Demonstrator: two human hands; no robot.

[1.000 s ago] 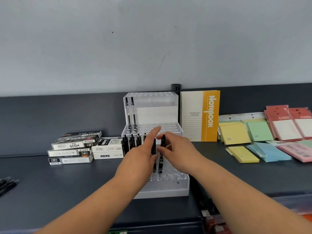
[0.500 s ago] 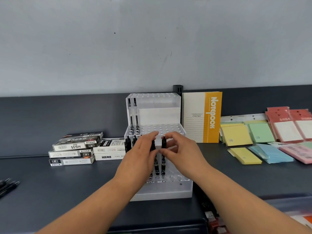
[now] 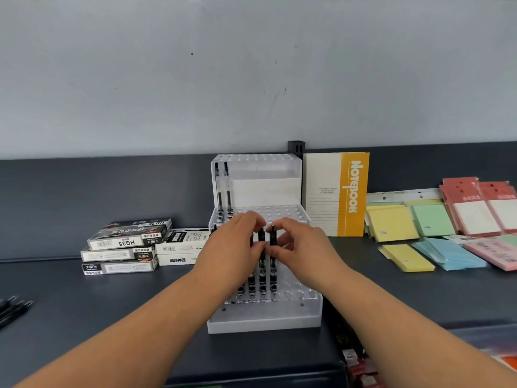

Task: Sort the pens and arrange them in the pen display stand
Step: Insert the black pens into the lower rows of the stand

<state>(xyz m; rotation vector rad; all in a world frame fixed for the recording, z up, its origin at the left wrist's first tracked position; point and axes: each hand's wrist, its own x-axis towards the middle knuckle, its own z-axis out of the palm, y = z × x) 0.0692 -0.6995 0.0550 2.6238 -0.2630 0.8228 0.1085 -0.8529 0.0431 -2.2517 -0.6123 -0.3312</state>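
A clear tiered pen display stand (image 3: 265,320) sits on the dark shelf in front of me. Several black pens stand upright in its front tier; two clear pens (image 3: 222,189) stand in the top tier at the left. My left hand (image 3: 235,247) curls its fingers around the upper part of one black pen (image 3: 261,261). My right hand (image 3: 302,247) pinches the neighbouring black pen (image 3: 272,264), which stands in a front hole. The pens behind my left hand are mostly hidden.
Stacked pen boxes (image 3: 126,245) lie to the left of the stand. Loose black pens (image 3: 14,309) lie at the far left edge. An orange notebook (image 3: 338,194) leans behind the stand's right side. Coloured sticky-note pads (image 3: 436,233) cover the right of the shelf.
Both hands have drawn closer together over the front row. My left fingers went from straight to curled around a pen. The right-hand pen stays upright in the stand.
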